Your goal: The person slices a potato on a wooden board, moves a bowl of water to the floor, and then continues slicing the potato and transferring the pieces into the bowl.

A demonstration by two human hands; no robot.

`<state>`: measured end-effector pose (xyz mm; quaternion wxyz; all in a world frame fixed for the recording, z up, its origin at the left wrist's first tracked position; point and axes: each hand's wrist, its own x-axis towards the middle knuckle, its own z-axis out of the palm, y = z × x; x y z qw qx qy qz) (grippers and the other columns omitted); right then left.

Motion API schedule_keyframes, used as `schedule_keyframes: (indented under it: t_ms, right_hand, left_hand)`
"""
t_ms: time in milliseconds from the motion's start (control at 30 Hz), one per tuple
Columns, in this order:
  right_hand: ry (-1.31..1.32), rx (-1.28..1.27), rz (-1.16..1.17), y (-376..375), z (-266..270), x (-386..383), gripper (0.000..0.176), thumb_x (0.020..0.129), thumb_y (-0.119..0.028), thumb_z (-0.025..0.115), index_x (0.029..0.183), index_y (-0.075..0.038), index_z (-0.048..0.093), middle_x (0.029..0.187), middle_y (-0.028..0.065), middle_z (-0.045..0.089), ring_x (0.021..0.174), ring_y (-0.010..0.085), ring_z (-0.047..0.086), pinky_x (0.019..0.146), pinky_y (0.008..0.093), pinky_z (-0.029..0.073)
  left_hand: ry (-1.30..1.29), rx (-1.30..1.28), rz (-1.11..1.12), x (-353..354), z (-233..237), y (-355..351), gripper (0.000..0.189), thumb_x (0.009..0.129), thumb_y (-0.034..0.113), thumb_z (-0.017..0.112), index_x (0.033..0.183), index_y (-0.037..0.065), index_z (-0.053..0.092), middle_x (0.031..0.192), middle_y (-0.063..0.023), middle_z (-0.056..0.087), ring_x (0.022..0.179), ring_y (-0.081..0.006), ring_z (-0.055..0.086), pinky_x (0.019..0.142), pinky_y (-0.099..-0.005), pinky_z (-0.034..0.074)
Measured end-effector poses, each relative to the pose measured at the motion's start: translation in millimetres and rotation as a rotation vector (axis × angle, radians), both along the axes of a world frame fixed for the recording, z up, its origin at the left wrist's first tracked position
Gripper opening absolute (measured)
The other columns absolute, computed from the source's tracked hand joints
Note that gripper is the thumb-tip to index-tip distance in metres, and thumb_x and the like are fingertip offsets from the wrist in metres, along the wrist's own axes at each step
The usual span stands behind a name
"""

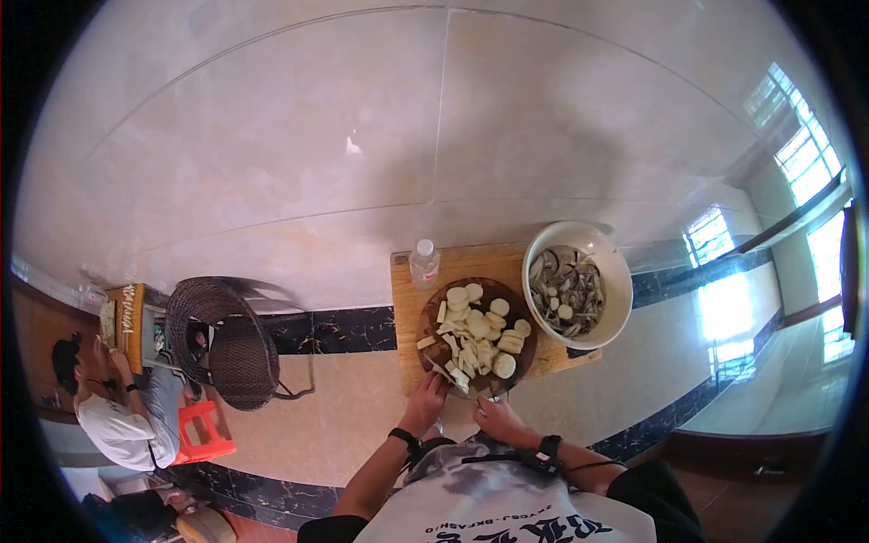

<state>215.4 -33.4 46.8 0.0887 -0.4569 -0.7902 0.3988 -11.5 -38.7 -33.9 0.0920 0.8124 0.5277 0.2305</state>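
Observation:
A round dark cutting board (436, 310) carries pale vegetable slices (477, 323), some round and thick, others cut into strips. At its front edge, my left hand (424, 404) has its fingers curled against pale pieces, apparently holding a slice. To the right of it, my right hand (501, 422) is closed around what looks like the handle of a knife (450, 376). The thin blade slants up and left over the front of the board, partly hidden among the pieces. A white bowl (619, 288) with cut, dark-edged pieces stands just right of the board.
A wooden table (404, 312) bears the board, the bowl and a clear plastic bottle (424, 265) near the tiled wall. On the left are a dark wicker chair (244, 357), a red stool (201, 433) and a seated person (118, 425) working at another table.

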Motion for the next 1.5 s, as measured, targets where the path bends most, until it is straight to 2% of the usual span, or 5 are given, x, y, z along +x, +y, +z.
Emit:
schedule_keyframes:
  t_ms: [967,1133,1267,1367,1500]
  right_hand:
    - [-0.084,-0.196,-0.132,2,-15,-27,0.028,0.095,-0.020,0.051,0.101,0.007,0.049,0.080,0.0365,0.061,0.081,0.0577,0.059,0.074,0.0636,0.046]
    - [-0.024,-0.043,-0.031,1,-11,-20,0.027,0.094,-0.020,0.052,0.103,0.006,0.050,0.079,0.0349,0.061,0.079,0.0575,0.059,0.074,0.0638,0.047]
    - [-0.081,-0.124,-0.076,5,-2,-14,0.024,0.093,-0.019,0.053,0.103,0.003,0.052,0.078,0.0340,0.062,0.079,0.0561,0.060,0.072,0.0637,0.047]
    - [-0.026,0.146,0.124,-3,-47,2,0.021,0.094,-0.019,0.053,0.100,0.001,0.053,0.077,0.0339,0.061,0.077,0.0558,0.060,0.070,0.0641,0.046]
    - [-0.040,-0.149,-0.240,-1,-16,-13,0.020,0.094,-0.019,0.054,0.096,0.001,0.053,0.074,0.0337,0.061,0.074,0.0563,0.059,0.068,0.0639,0.046]
  left_hand:
    - [-0.052,-0.016,0.056,2,1,-2,0.024,0.084,0.010,0.063,0.103,-0.004,0.069,0.117,-0.0152,0.063,0.119,-0.0320,0.058,0.098,-0.0416,0.051]
    - [-0.042,-0.005,0.059,2,0,-1,0.024,0.083,0.010,0.064,0.103,-0.004,0.069,0.116,-0.0150,0.063,0.119,-0.0315,0.058,0.097,-0.0411,0.052]
    - [-0.019,0.028,0.045,3,0,2,0.026,0.083,0.010,0.063,0.103,-0.004,0.069,0.116,-0.0150,0.063,0.120,-0.0314,0.057,0.098,-0.0407,0.051]
    - [-0.012,0.057,0.029,5,4,5,0.026,0.083,0.010,0.063,0.103,-0.004,0.069,0.115,-0.0155,0.063,0.121,-0.0314,0.057,0.098,-0.0402,0.051]
    - [-0.020,0.052,0.046,9,6,13,0.026,0.082,0.010,0.062,0.103,-0.004,0.068,0.114,-0.0164,0.062,0.121,-0.0321,0.056,0.099,-0.0398,0.051]
